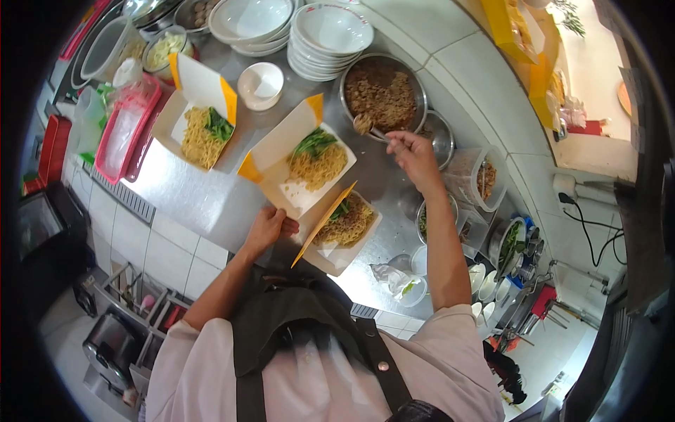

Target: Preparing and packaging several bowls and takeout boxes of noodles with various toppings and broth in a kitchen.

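Observation:
My right hand (411,155) grips the handle of a metal spoon (378,134). Brown minced topping (363,124) fills the spoon, which is at the near rim of a steel bowl (423,100) of minced topping. My left hand (269,229) is at the near corner of the middle paper takeaway box (282,198); whether its fingers grip the card is unclear. That box holds yellow noodles (316,171) and leafy greens (315,143). A nearer box (343,261) has noodles with brown topping and greens, its lid partly raised. Another open box (167,117), at left, holds noodles and greens.
Stacked white bowls (332,31) and a small white cup (260,86) stand at the back. A pink basket (126,129) is at left. To the right are a clear plastic tub (466,171), a second steel bowl (445,134) and crumpled white plastic (393,279). A tiled wall bounds the steel counter.

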The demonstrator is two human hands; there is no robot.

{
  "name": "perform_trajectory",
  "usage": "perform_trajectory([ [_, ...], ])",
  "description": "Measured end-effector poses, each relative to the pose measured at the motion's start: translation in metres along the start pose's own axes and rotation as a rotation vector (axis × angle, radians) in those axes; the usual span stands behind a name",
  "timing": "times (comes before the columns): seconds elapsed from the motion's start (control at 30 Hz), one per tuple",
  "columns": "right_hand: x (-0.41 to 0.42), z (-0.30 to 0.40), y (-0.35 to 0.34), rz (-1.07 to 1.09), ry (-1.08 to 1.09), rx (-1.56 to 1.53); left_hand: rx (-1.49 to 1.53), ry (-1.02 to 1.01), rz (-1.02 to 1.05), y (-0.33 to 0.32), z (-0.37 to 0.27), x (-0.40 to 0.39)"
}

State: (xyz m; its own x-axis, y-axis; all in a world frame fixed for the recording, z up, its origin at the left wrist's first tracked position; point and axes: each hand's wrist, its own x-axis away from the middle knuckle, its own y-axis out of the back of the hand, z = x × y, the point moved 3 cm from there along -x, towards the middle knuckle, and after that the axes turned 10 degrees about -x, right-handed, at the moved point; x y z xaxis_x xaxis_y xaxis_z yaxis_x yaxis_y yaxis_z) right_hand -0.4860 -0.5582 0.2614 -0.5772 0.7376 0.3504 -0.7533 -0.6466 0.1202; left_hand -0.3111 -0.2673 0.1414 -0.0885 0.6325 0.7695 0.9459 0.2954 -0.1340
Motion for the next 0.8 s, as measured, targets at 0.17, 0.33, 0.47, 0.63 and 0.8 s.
perform_trajectory([
  [0.17,0.01,-0.019,-0.044,0.19,0.258,0.48,-0.054,-0.04,-0.015,0.001,-0.002,-0.01],
  [0.33,0.021,-0.015,-0.051,0.177,0.586,0.96,-0.267,-0.173,-0.088,0.008,-0.013,-0.001],
  [0.47,0.026,0.013,-0.036,-0.072,0.593,0.578,-0.597,-0.403,-0.283,0.031,0.0,0.004],
  [0.63,-0.019,0.033,0.026,-0.342,0.408,0.642,-0.737,-0.788,-0.498,0.025,0.012,0.008],
  [0.8,-0.051,0.036,0.038,-0.348,0.459,1.104,-0.738,-0.716,-0.529,0.021,0.008,0.013],
])
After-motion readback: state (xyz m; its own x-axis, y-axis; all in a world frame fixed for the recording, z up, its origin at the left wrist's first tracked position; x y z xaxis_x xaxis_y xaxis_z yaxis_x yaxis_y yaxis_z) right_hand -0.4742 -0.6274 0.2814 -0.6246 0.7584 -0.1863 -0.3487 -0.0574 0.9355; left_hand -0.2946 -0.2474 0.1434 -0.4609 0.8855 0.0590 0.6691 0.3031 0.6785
